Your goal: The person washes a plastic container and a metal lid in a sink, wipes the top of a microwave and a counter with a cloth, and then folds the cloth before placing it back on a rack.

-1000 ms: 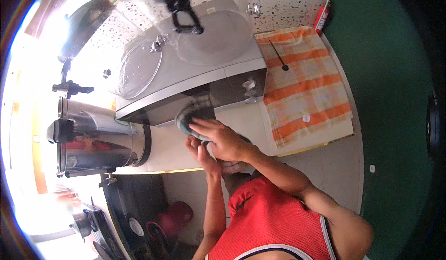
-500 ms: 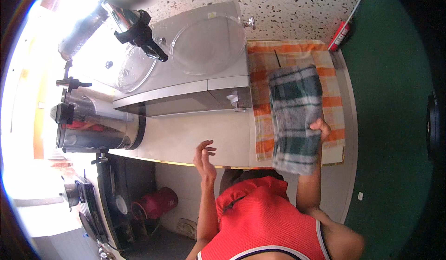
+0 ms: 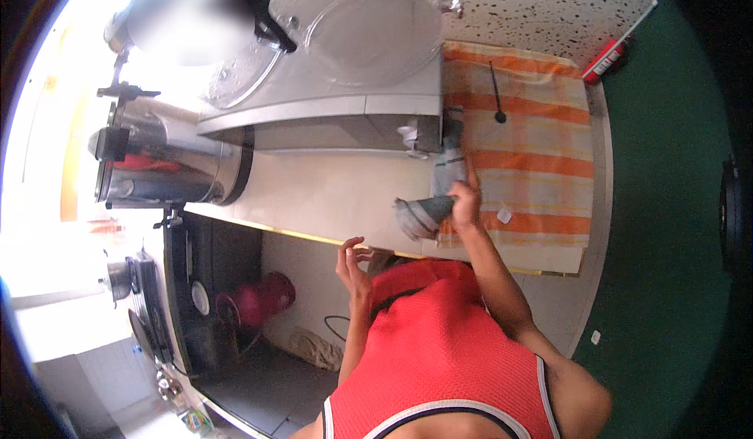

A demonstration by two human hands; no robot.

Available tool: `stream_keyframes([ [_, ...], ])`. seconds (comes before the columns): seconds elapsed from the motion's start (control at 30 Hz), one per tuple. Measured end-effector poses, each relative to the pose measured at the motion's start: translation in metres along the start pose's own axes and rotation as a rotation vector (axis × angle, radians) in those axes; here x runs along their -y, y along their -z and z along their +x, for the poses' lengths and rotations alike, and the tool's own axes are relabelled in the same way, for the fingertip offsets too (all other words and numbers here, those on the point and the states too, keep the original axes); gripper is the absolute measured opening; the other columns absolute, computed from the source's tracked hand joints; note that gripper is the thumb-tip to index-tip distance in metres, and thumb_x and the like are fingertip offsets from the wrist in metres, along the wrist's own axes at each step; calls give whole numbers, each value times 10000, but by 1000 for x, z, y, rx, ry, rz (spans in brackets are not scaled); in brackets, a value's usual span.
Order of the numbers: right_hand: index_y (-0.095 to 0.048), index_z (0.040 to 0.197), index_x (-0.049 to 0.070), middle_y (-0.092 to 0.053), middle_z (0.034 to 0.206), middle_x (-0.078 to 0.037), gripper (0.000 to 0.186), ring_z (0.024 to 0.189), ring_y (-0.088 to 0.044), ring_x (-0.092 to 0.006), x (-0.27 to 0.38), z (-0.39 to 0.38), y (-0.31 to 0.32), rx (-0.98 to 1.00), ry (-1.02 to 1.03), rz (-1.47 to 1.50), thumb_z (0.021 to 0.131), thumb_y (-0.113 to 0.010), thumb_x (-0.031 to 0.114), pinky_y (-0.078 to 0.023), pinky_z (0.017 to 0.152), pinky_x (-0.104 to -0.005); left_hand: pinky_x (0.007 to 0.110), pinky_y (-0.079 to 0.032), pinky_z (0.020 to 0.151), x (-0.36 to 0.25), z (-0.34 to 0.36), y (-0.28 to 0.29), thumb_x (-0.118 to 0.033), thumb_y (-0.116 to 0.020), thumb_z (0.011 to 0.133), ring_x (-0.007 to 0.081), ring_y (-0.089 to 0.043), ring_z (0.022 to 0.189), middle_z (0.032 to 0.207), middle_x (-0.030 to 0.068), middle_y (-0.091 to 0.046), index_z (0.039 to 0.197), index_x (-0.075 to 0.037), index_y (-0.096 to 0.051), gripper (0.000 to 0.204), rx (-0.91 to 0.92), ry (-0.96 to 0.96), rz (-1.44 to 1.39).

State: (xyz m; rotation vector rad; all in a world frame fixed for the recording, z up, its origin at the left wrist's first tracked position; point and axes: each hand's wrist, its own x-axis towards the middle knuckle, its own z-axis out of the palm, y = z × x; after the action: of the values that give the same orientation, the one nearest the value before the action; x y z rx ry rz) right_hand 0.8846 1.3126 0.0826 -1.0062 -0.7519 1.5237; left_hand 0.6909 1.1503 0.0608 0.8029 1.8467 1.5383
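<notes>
My right hand is closed on a folded green-and-grey checked cloth. The cloth stands bunched on the counter, beside the end of a grey metal appliance and over the left edge of an orange-and-cream checked towel. One end of it droops toward the counter's front edge. My left hand hovers just in front of that edge, holding nothing, its fingers loosely bent and apart.
On the towel lie a thin dark spoon-like utensil and a small white piece. A shiny metal urn stands at the left end. Below are a red gas cylinder and a rumpled cloth. A fire extinguisher stands at the far right.
My right hand has carried the checked cloth leftward, from over the towel to the appliance's end, and the cloth is now bunched. The utensil and white piece on the towel have come into sight.
</notes>
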Motion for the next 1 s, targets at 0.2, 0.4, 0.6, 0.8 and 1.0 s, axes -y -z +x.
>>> stream_keyframes([
  [0.2,-248,1444,-55,-276,1485,-237,888,1403,-222,-344,-26,-65,-4,33,289,-258,647,-496,246,-116,1158,-425,297,-487,649,12,-15,46,-379,-401,985,181,-636,758,1035,133,-643,1066,9,-580,435,-98,44,78],
  [0.4,-91,1482,-32,54,1519,-325,873,1381,26,-550,-127,-52,-70,85,144,-1169,790,-508,299,-43,1095,-637,306,-485,664,-4,-18,67,-398,-394,986,184,-633,778,1061,128,-637,1092,5,-578,456,-122,64,103],
  [0.6,-171,1503,74,-11,1554,-255,783,1417,-16,-478,-134,-32,-68,240,230,-1699,898,-472,470,-190,1045,-622,311,-484,680,21,-42,118,-387,-375,992,190,-634,796,1065,129,-640,1114,8,-573,459,-194,130,78],
  [0.8,-205,1488,42,-99,1537,-271,785,1395,-94,-501,-162,0,-111,-53,243,-1907,919,-385,551,-127,1097,-588,311,-489,680,41,-38,182,-352,-363,996,188,-637,800,1054,144,-645,1125,16,-568,440,-272,156,5],
  [1.0,-237,1478,31,-136,1525,-284,826,1388,-111,-516,-203,3,-204,-90,279,-1885,908,-353,618,-95,1107,-592,308,-493,683,51,-25,265,-340,-346,1001,191,-639,803,1049,145,-651,1145,7,-568,437,-370,158,-6],
])
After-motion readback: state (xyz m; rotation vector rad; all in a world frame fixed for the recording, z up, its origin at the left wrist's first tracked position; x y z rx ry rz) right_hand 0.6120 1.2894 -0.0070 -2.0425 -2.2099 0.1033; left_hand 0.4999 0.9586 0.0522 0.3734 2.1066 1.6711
